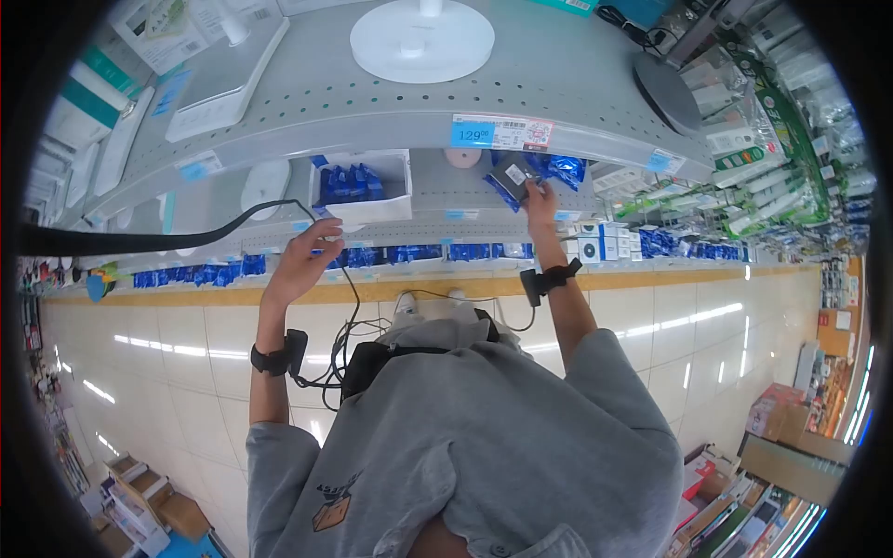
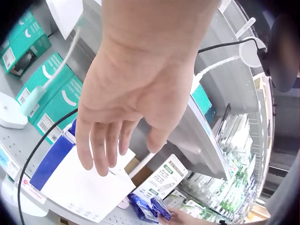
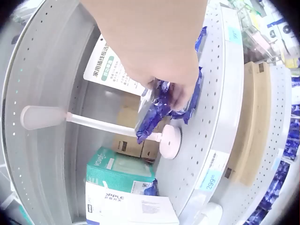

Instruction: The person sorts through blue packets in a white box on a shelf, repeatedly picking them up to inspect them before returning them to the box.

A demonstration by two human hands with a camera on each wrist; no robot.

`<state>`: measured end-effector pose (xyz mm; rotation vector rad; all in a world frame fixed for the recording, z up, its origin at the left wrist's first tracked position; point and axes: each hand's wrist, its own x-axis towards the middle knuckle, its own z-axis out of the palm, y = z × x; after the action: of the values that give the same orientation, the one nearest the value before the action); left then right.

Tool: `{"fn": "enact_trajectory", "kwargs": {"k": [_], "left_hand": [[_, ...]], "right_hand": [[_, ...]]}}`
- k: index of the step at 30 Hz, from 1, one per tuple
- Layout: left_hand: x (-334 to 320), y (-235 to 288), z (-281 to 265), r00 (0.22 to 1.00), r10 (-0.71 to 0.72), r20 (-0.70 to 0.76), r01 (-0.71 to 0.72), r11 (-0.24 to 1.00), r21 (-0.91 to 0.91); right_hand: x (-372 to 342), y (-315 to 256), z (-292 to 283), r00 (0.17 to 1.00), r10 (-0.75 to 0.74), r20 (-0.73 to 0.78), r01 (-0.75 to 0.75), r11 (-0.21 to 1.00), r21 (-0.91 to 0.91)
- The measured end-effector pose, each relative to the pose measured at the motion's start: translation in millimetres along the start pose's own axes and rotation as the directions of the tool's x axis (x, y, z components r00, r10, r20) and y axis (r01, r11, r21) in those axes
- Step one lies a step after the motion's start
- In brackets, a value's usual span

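In the head view my right hand point(image 1: 541, 206) grips a blue packet point(image 1: 513, 177) with a dark, labelled face, over the right part of the lower shelf. In the right wrist view, the fingers of my right hand point(image 3: 164, 65) curl round this shiny packet point(image 3: 154, 115). More blue packets point(image 1: 564, 169) lie right beside it. My left hand point(image 1: 312, 253) is near the front of an open white box point(image 1: 398, 206) holding several blue packets point(image 1: 352, 182). Seen from the left wrist, the left hand point(image 2: 136, 101) has loosely extended fingers above the white box point(image 2: 89, 187) and holds nothing.
A pink-based lamp point(image 3: 170, 141) and a teal box point(image 3: 117, 168) stand behind the lower shelf's front. The upper shelf point(image 1: 307, 107) overhangs it with a white lamp base point(image 1: 423, 46). A black cable point(image 1: 349, 279) hangs by the left arm. Green packages point(image 1: 753, 158) hang at right.
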<state>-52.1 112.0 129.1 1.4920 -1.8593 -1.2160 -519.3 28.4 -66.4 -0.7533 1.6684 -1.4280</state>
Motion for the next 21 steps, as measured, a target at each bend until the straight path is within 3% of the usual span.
{"fn": "enact_trajectory", "kwargs": {"k": [1, 2, 3, 5, 7, 9, 11, 12, 15, 16, 17, 18, 21], "left_hand": [[4.2, -1.2, 1.6, 1.000, 0.019, 0.025, -0.019, 1.000, 0.005], [6.4, -1.5, 3.3, 0.998, 0.040, 0.053, -0.039, 0.999, -0.020], [11.8, -4.7, 5.7, 0.997, 0.050, 0.062, -0.048, 0.998, -0.033], [18.0, -13.7, 11.8, 0.982, 0.127, 0.139, -0.104, 0.981, -0.163], [27.0, -17.9, 17.0, 0.969, 0.141, 0.203, -0.104, 0.978, -0.181], [33.3, -17.5, 24.1, 0.957, 0.127, 0.260, -0.040, 0.948, -0.316], [37.7, -9.9, 28.2, 0.959, 0.116, 0.259, -0.019, 0.937, -0.349], [38.9, -3.6, 27.4, 0.955, 0.137, 0.262, -0.035, 0.932, -0.362], [38.5, 4.8, 19.7, 0.956, 0.119, 0.267, 0.008, 0.901, -0.433], [39.5, 1.4, 17.1, 0.944, 0.171, 0.280, -0.038, 0.904, -0.426], [39.3, -0.5, 15.0, 0.928, 0.222, 0.300, -0.081, 0.905, -0.417], [35.5, 8.5, 4.2, 0.929, 0.124, 0.348, 0.045, 0.897, -0.440], [29.3, 13.3, -7.9, 0.924, 0.231, 0.304, -0.065, 0.880, -0.471]], "right_hand": [[-12.4, -1.3, 8.1, 0.986, 0.167, -0.002, -0.158, 0.938, 0.308], [-22.6, -4.8, 12.7, 0.977, 0.202, 0.065, -0.210, 0.878, 0.430], [-38.1, -16.1, 20.5, 0.979, 0.197, 0.049, -0.199, 0.884, 0.422], [-82.1, -48.3, 39.1, 0.959, 0.127, 0.255, -0.252, 0.792, 0.555], [-115.8, -65.7, 50.4, 0.933, 0.109, 0.343, -0.291, 0.790, 0.539], [-140.4, -71.3, 64.2, 0.915, 0.064, 0.399, -0.290, 0.792, 0.537], [-171.8, -105.9, 85.9, 0.884, 0.049, 0.466, -0.231, 0.910, 0.344], [-176.8, -111.6, 89.1, 0.863, 0.062, 0.501, -0.160, 0.975, 0.155], [-195.3, -128.0, 109.5, 0.763, -0.045, 0.645, 0.115, 0.991, -0.067], [-203.4, -138.6, 120.8, 0.691, -0.120, 0.713, 0.170, 0.985, 0.002], [-209.9, -137.5, 130.2, 0.671, -0.122, 0.731, 0.126, 0.991, 0.049], [-215.0, -133.7, 137.1, 0.673, -0.155, 0.723, 0.140, 0.987, 0.081], [-224.4, -136.7, 143.9, 0.690, -0.162, 0.706, 0.140, 0.986, 0.090]]}}
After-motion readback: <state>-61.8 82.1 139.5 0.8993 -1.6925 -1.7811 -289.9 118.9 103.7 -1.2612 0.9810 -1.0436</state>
